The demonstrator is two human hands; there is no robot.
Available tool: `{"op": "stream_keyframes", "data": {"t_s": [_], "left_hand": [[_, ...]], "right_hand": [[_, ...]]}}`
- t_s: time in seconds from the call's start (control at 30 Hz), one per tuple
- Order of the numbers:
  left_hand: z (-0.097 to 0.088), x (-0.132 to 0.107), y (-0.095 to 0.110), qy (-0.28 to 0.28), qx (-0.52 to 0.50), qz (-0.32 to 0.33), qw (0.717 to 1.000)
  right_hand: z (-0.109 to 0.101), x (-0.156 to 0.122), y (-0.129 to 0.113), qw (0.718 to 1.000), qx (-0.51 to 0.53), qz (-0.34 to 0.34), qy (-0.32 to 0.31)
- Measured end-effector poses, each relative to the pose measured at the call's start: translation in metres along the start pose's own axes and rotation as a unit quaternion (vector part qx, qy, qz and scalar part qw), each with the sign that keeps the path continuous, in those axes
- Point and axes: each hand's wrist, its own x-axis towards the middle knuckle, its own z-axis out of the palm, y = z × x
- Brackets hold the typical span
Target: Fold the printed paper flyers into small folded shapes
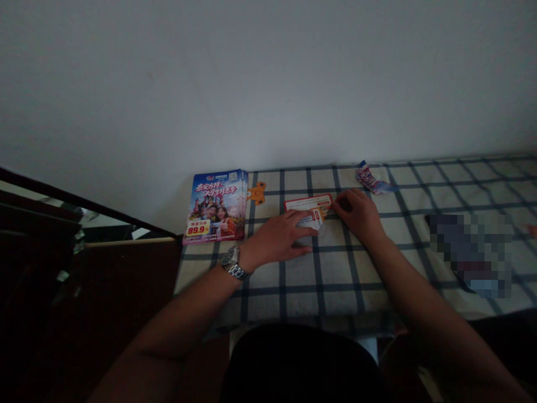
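On the checked tablecloth (338, 285) in front of me lies a red-bordered leaflet (305, 202), partly folded over so that a corner shows white and orange. My left hand (280, 236), with a metal watch at the wrist, rests across it with fingers spread, pressing on the folded part. At the leaflet's right end my right hand (358, 214) has its thumb and fingers closed together on the edge; the fingertips cover the exact grip. Left of my hands is a stack of colourful printed flyers (216, 207).
A brown bear-shaped piece (256, 193) lies beside the stack. Near the wall (268, 84) sits a folded, colourful paper (371, 179). To the right, a dark flat object (465, 252) is blurred by pixels. Part of another person's hand (532, 229) shows at the right edge.
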Motion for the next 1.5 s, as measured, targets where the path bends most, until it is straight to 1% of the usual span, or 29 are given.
{"op": "stream_keyframes", "data": {"t_s": [0.2,0.33,0.47,0.73,0.87,1.1,1.23,1.37,1.5], "left_hand": [[0.0,-0.001,0.0,-0.001,0.001,0.001,1.0],[0.001,0.0,0.0,0.006,0.008,0.002,1.0],[0.004,0.002,0.001,0.012,0.027,0.005,1.0],[0.016,0.006,0.008,0.018,0.076,-0.036,0.996],[0.019,0.007,0.009,0.023,0.085,-0.04,0.995],[0.019,0.008,0.01,0.025,0.056,-0.008,0.998],[0.021,0.011,0.011,0.028,0.041,-0.016,0.999],[0.024,0.014,0.011,0.03,0.04,-0.024,0.998],[0.025,0.015,0.011,0.028,0.038,-0.033,0.998]], "right_hand": [[-0.002,-0.004,-0.001,0.999,0.016,-0.041,-0.012],[0.0,-0.005,0.004,0.997,0.02,-0.064,-0.038],[0.003,-0.005,0.007,0.998,0.014,-0.053,-0.032],[0.002,-0.006,0.004,0.999,0.016,-0.039,-0.034],[0.002,-0.006,0.007,0.998,0.019,-0.039,-0.036],[-0.004,-0.006,0.006,0.998,0.032,-0.039,-0.049],[-0.006,-0.007,0.003,0.998,0.02,-0.034,-0.049],[-0.004,-0.008,0.005,0.998,0.012,-0.036,-0.04],[-0.002,-0.006,0.008,0.998,0.027,-0.038,-0.046]]}}
